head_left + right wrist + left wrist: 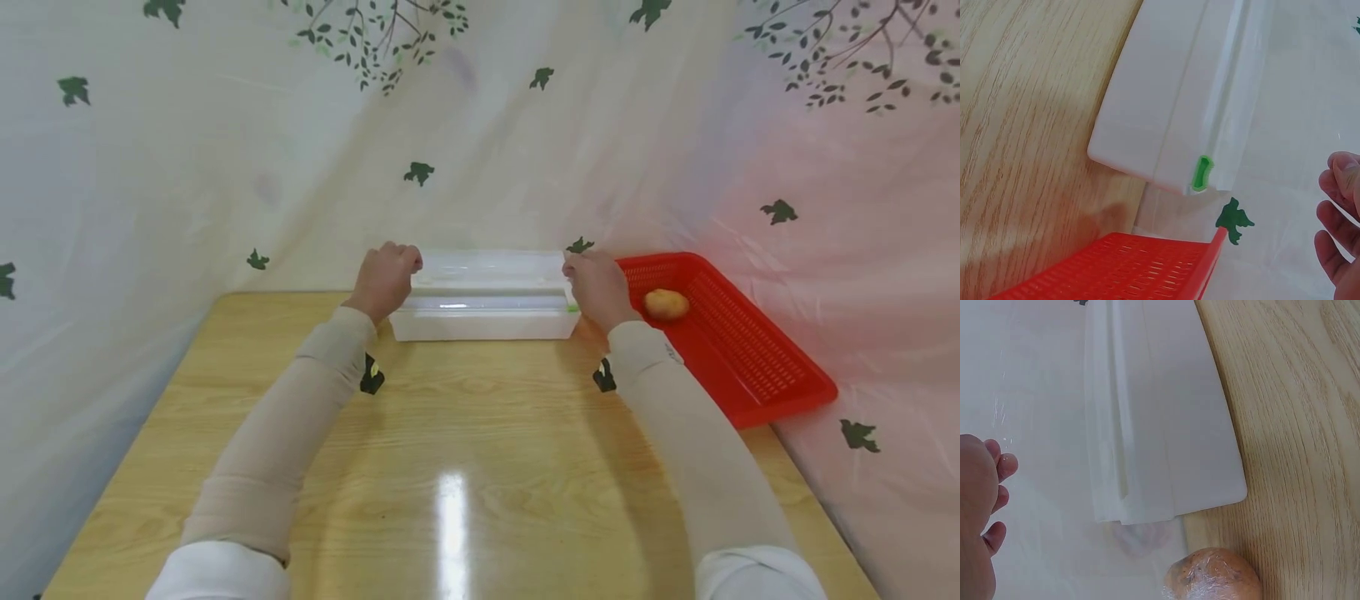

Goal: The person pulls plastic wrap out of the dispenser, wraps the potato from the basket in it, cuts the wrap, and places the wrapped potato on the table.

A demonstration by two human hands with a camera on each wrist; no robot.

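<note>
A white cling-film dispenser [487, 323] lies across the far side of the wooden table [465, 433]. A clear sheet of film [489, 268] rises from it, held up at its two upper corners. My left hand [405, 260] pinches the left corner with curled fingers [999, 467]. At the right corner, my right hand [572, 265] pinches the film, its fingers [1338, 231] curled. A green cutter slider [1202, 173] sits at the dispenser's right end. A film-wrapped orange-brown lump [1213, 576] lies on the table by the dispenser's left end, hidden in the head view.
A red slotted basket [750, 358] stands at the table's right edge and holds a yellowish-brown lump [666, 304]. A pale curtain with green leaf prints hangs close behind and on both sides. The table's near half is bare wood.
</note>
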